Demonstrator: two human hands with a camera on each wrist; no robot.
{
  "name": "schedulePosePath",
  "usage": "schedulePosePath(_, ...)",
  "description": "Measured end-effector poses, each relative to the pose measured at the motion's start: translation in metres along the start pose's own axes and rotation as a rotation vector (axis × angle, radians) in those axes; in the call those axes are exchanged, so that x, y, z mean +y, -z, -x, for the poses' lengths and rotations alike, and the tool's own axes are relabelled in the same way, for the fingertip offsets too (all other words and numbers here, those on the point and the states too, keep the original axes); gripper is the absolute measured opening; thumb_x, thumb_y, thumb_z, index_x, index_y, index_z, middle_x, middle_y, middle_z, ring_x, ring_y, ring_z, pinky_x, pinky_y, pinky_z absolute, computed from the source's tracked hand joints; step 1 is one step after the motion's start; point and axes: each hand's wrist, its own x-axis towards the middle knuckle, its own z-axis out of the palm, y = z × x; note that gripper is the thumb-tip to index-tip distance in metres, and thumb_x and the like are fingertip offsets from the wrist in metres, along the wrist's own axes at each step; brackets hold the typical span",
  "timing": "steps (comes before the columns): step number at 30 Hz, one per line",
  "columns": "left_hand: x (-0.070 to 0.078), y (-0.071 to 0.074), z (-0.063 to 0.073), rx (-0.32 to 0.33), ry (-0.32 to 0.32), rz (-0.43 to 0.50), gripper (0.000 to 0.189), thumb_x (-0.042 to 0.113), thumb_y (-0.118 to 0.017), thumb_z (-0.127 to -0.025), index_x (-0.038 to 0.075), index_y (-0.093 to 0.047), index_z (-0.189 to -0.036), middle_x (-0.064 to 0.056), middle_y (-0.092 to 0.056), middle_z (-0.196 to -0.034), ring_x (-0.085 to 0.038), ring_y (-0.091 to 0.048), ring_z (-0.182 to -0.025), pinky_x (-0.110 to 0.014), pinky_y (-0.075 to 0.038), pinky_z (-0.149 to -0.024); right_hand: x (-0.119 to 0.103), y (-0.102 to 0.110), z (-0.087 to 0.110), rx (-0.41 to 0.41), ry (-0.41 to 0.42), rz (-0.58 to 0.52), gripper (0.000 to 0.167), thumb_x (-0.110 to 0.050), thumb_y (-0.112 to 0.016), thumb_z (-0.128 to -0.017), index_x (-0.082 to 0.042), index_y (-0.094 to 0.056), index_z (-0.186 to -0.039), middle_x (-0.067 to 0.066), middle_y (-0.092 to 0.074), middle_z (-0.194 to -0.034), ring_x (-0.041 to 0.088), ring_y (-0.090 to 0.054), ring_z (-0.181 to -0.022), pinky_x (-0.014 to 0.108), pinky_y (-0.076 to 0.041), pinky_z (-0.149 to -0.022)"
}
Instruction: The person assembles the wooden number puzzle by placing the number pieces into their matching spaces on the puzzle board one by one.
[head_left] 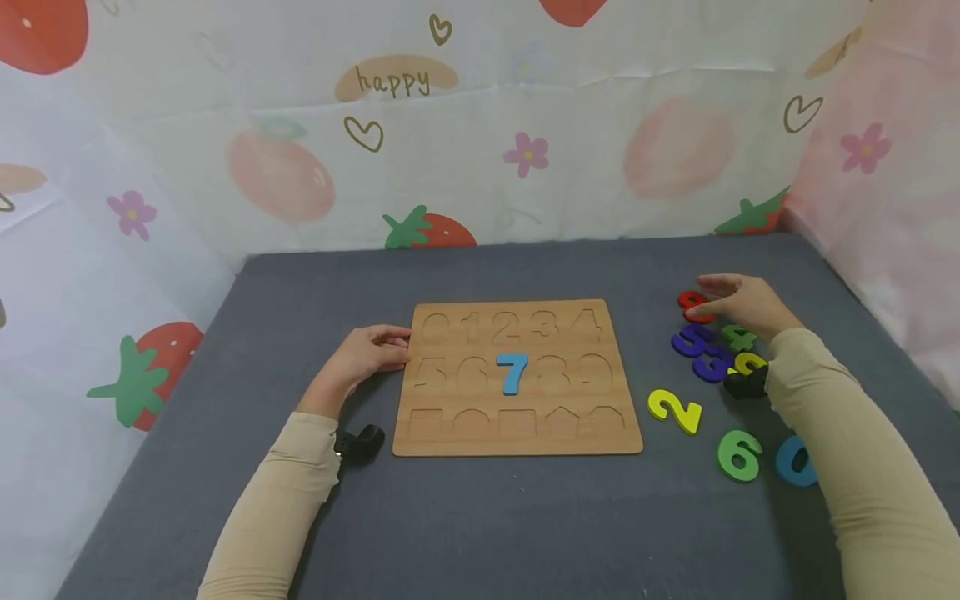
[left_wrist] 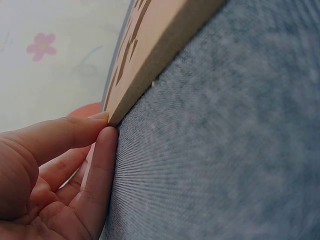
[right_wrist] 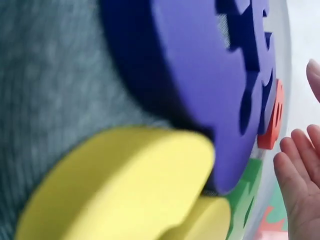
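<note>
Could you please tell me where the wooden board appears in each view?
Head: the wooden board lies mid-picture, with the blue 7 on it.
Left wrist: it slants down from the top edge to the left hand's fingertips.
Right wrist: not in the picture.
Shared landmark: the grey cloth, in all three.

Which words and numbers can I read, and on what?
"happy": backdrop
"0 1 2 3 4": board
"5 6 8 9", faint: board
"7": blue piece
"8": red piece
"5": purple piece
"3": other purple piece
"4": green piece
"2": yellow piece
"6": other green piece
"0": other blue piece
Other yellow piece: partly hidden, unreadable
</note>
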Motion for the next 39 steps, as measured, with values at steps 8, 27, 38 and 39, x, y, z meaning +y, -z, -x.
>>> schedulePosePath(8, 0.001, 0.0, -0.001, 0.007, 0.006, 0.013, 0.052, 0.007, -0.067, -0.094, 0.003, -0.051, -0.144, -0.017, -0.058, -0.126, -0.007, -0.062, -0.095, -0.023, -0.059, -0.085, 0.004, 0.0, 0.0, 0.003, -0.047, -0.002, 0.082, -0.028, -0.072, -0.092, 0.0, -0.027, -0.155, 0.027, -0.029, -0.158, 0.048, -0.025, -0.145, 0.064, -0.027, -0.118)
schedulePosePath(27, -0.002, 0.0, 0.001, 0.01, 0.011, -0.002, 0.052, 0.009, -0.067, -0.095, 0.003, -0.05, -0.145, -0.017, -0.056, -0.128, -0.01, -0.064, -0.098, -0.025, -0.059, -0.09, 0.002, -0.009, -0.007, -0.021, -0.016, 0.109, 0.085, -0.034, -0.076, -0.088, 0.004, -0.034, -0.152, 0.033, -0.037, -0.15, 0.049, -0.037, -0.136, 0.065, -0.034, -0.113)
schedulePosePath(38, 0.0, -0.001, 0.0, 0.011, 0.003, -0.009, 0.052, 0.01, -0.066, -0.095, 0.004, -0.05, -0.145, -0.019, -0.056, -0.131, -0.013, -0.064, -0.101, -0.027, -0.059, -0.091, -0.004, -0.013, -0.009, 0.003, -0.021, 0.192, 0.08, -0.029, -0.075, -0.089, 0.005, -0.036, -0.15, 0.038, -0.042, -0.143, 0.051, -0.042, -0.131, 0.065, -0.037, -0.11)
schedulePosePath(39, 0.0, -0.001, 0.0, 0.012, 0.002, -0.011, 0.052, 0.01, -0.066, -0.095, 0.004, -0.05, -0.145, -0.019, -0.056, -0.13, -0.013, -0.064, -0.101, -0.027, -0.059, -0.091, -0.005, -0.013, -0.01, 0.007, -0.024, 0.187, 0.079, -0.029, -0.075, -0.089, 0.005, -0.037, -0.15, 0.038, -0.043, -0.143, 0.05, -0.042, -0.13, 0.065, -0.038, -0.11)
